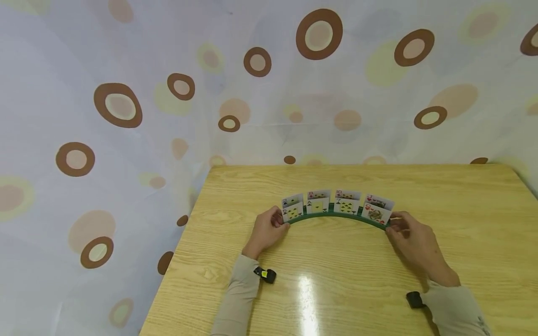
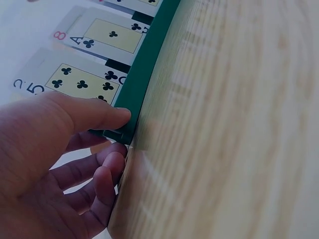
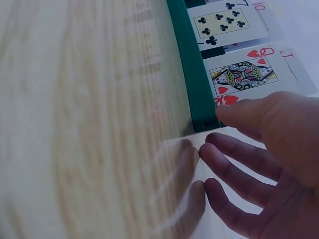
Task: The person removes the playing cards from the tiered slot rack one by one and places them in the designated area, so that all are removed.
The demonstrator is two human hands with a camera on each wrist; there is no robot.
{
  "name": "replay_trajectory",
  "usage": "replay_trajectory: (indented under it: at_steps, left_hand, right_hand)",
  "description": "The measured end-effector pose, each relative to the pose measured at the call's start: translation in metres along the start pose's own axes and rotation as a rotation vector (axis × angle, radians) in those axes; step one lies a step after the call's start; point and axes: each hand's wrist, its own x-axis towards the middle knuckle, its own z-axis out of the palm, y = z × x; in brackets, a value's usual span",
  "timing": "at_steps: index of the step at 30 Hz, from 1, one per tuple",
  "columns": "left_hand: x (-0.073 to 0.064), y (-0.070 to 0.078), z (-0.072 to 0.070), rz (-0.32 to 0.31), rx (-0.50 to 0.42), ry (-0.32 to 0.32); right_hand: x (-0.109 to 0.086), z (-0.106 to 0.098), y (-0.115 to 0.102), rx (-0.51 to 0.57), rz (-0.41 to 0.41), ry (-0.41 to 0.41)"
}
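A curved green playing card holder [image 1: 323, 214] stands on the table with playing cards upright in two rows. Its front row has the five of clubs [image 2: 81, 83], ace of clubs [image 2: 113, 34], seven of clubs [image 3: 223, 22] and queen of hearts [image 3: 242, 75]. Behind them show parts of a two, a red eight, a red ten and a jack [image 1: 380, 200]. My left hand [image 1: 267, 228] grips the holder's left end, thumb along the front and fingers around the end. At the right end, my right hand [image 1: 416, 240] pinches the holder, its thumb over the queen's lower corner.
The wooden table [image 1: 332, 261] carries the holder near its middle, with its far edge against a wall covering [image 1: 273, 93] patterned with circles. Each wrist has a black strap, the left one [image 1: 265, 275] with a yellow mark.
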Motion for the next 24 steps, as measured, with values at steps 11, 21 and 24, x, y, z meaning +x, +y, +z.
replay_trajectory:
  at_steps: [11,21,24]
  left_hand:
    - [-0.001,0.001,-0.001,0.003,0.008,-0.004]
    - [-0.001,0.001,0.000,0.003,0.012,-0.009]
    - [-0.001,0.001,0.000,-0.006,0.001,-0.008]
  right_hand:
    - [0.001,0.001,-0.002,0.070,-0.005,0.116]
    - [0.003,0.005,-0.010,0.075,-0.041,0.182]
    - [0.002,0.004,-0.011,0.106,-0.029,0.175]
